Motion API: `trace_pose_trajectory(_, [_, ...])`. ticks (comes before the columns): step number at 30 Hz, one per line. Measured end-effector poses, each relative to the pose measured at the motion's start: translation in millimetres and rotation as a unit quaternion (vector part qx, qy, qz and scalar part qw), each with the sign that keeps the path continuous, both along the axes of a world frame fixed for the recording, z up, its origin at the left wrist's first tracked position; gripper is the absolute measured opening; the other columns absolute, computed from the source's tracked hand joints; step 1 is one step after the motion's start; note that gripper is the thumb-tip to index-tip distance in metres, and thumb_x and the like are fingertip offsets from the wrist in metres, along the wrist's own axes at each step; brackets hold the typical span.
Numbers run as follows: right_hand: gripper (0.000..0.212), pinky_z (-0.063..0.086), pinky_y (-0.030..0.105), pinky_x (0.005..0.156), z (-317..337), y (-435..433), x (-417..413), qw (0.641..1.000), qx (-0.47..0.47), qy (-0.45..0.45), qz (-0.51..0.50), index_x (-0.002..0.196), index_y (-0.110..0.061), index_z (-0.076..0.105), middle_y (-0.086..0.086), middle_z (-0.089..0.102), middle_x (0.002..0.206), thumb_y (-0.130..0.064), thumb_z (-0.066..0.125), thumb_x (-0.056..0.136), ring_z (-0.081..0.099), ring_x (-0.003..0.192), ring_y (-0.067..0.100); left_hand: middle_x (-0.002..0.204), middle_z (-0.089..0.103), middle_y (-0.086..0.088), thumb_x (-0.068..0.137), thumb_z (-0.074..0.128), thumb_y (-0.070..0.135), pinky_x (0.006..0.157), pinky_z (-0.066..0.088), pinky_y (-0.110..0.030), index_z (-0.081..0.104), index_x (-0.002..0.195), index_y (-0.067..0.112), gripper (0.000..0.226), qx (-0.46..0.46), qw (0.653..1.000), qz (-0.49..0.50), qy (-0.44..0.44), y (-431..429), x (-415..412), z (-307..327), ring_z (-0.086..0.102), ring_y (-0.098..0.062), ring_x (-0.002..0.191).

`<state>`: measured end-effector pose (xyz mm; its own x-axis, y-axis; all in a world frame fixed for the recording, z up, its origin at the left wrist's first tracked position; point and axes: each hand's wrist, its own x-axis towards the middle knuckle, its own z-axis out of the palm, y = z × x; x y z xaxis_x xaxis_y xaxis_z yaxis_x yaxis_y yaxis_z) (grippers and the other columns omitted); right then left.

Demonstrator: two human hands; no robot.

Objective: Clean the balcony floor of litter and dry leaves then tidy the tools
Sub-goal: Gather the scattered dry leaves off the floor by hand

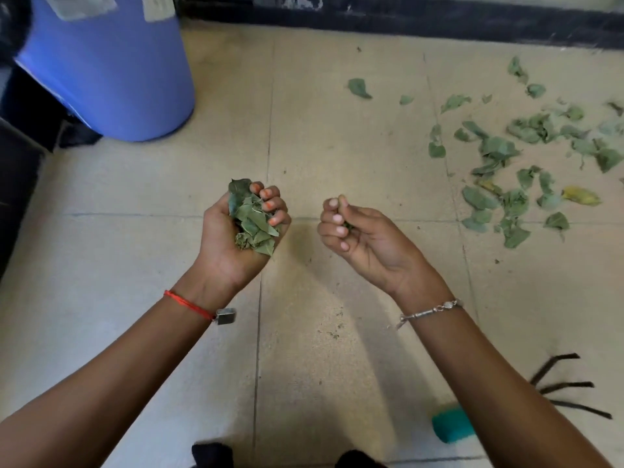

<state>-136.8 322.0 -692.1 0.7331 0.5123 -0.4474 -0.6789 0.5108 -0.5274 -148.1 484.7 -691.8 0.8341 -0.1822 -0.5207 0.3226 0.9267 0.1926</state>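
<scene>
clutching a leaf bunch [254,221], the left hand [233,241] points its long axis towards the blue barrel [111,72]. the right hand [366,239] pinches a leaf scrap [348,226]; loose leaves [499,153] lie right of the barrel.

Palms up, the left grip [219,244] clutches a leaf wad [255,222]; right of that wad, the right grip [366,241] curls round a green scrap [347,226].

left hand [219,238] grips bunch of crumpled green leaves [255,224] | right hand [364,238] curled round small green leaf scrap [347,225] | scattered green leaves [499,150] on beige tiled floor [337,146], right | blue plastic barrel [111,69] upper left
</scene>
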Motion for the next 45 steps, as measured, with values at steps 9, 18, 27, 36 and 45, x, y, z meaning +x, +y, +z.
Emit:
trace_pose_trajectory(9, [0.019,0.025,0.018,0.042,217,42,14,0.994,0.102,0.038,-0.028,0.053,-0.011,0.045,0.002,0.038,0.054,-0.015,0.037,0.070,0.035,0.044,0.010,0.063,0.045,0.000,0.069,0.040,0.007,0.045,0.037,-0.018,0.050,0.058,0.010,0.015,-0.012,0.993,0.107,-0.039,12,16,206,0.041,-0.012,0.051])
trace_pose_trajectory(18, [0.033,0.019,0.018,0.034,458,83,19,0.992,-0.067,0.095,-0.044,0.056,-0.017,0.031,-0.003,0.031,0.044,-0.009,0.031,0.089,0.027,0.035,0.008,0.057,0.046,0.000,0.089,0.030,0.013,0.045,0.036,-0.015,0.044,0.067,0.013,0.027,0.047,0.985,0.164,0.013,24,22,468,0.043,-0.011,0.046])
trace_pose_trajectory(27, [0.040,0.027,0.018,0.036,476,181,109,0.967,-0.250,0.003,-0.056,0.058,-0.014,0.040,0.001,0.038,0.050,-0.012,0.039,0.098,0.034,0.037,0.009,0.053,0.053,-0.003,0.085,0.034,0.017,0.050,0.048,-0.018,0.057,0.046,0.014,0.045,0.179,0.970,0.146,0.078,96,103,486,0.053,-0.015,0.043])
trace_pose_trajectory(36, [0.039,0.023,0.040,0.105,346,243,193,0.883,-0.439,-0.074,0.148,0.133,0.010,0.039,0.029,0.036,0.140,-0.009,0.029,0.100,0.035,0.130,0.037,0.094,0.069,-0.013,0.091,0.054,0.031,0.091,0.051,-0.038,0.070,0.092,0.008,0.028,0.533,0.805,-0.090,0.246,179,195,315,0.063,-0.032,0.104])
trace_pose_trajectory(45, [0.024,0.043,0.034,0.083,311,140,192,0.865,-0.495,0.042,-0.062,0.093,0.012,0.065,0.027,0.066,0.100,0.001,0.044,0.085,0.060,0.095,0.033,0.103,0.058,-0.021,0.088,0.057,-0.001,0.089,0.038,-0.038,0.059,0.110,-0.007,0.022,0.818,0.497,-0.284,-0.066,74,230,286,0.053,-0.031,0.097])
